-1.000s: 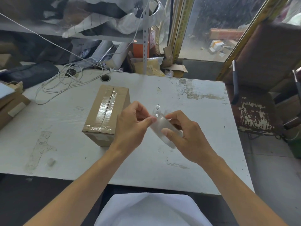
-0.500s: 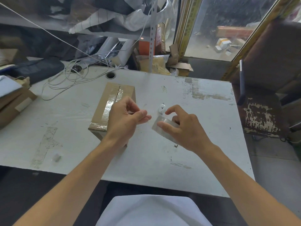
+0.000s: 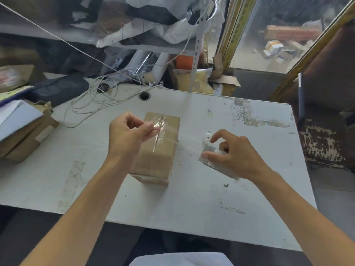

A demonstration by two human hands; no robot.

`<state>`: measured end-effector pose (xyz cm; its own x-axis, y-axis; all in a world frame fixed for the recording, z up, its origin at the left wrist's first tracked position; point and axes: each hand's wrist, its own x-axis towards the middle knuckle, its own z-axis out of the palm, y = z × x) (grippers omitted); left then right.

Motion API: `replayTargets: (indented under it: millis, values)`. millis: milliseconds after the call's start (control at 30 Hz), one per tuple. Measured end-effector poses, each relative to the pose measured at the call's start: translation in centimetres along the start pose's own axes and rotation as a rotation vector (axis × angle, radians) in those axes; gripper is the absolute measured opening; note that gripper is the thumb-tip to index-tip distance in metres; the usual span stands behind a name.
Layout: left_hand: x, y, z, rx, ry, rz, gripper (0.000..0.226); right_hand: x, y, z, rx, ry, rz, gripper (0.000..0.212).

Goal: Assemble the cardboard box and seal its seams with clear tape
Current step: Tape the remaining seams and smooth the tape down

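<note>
Left grip [image 3: 130, 135] pinches tape end over one box [image 3: 159, 150]; right grip [image 3: 233, 154] holds one roll [image 3: 215, 158]

Box [image 3: 157, 150] on table [image 3: 211, 198], seemingly left of tape roll [image 3: 217, 162]

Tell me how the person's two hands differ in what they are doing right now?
The left hand is raised above the cardboard box, pinching the free end of the clear tape; the right hand sits lower, beside the box, gripping the tape roll. The left hand's fingers are curled shut; the right hand's forefinger is lifted. Both hold the same stretched strip.
</note>
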<state>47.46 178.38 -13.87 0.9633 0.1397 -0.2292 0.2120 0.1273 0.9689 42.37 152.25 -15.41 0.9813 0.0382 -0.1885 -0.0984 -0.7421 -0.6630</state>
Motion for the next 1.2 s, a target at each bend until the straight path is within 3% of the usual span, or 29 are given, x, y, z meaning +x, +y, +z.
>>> replayTargets:
  millis: [233,433,767,1200]
  values:
    - [5.4,-0.4,-2.1,-0.071,-0.004,-0.166,0.023,4.7,-1.9,0.6,0.057,0.025,0.117,0.022]
    - [9.5,-1.6,-3.7,0.026,0.048,-0.163,0.019,9.1,-2.9,2.2,-0.040,0.153,0.189,0.033]
    - [12.5,-3.8,-3.7,0.034,0.087,-0.201,0.021,12.8,-2.5,3.2,-0.153,0.148,0.255,0.044]
    - [13.6,-4.6,-4.3,0.226,0.040,-0.111,0.022,13.6,-1.7,3.8,-0.158,0.142,0.281,0.048]
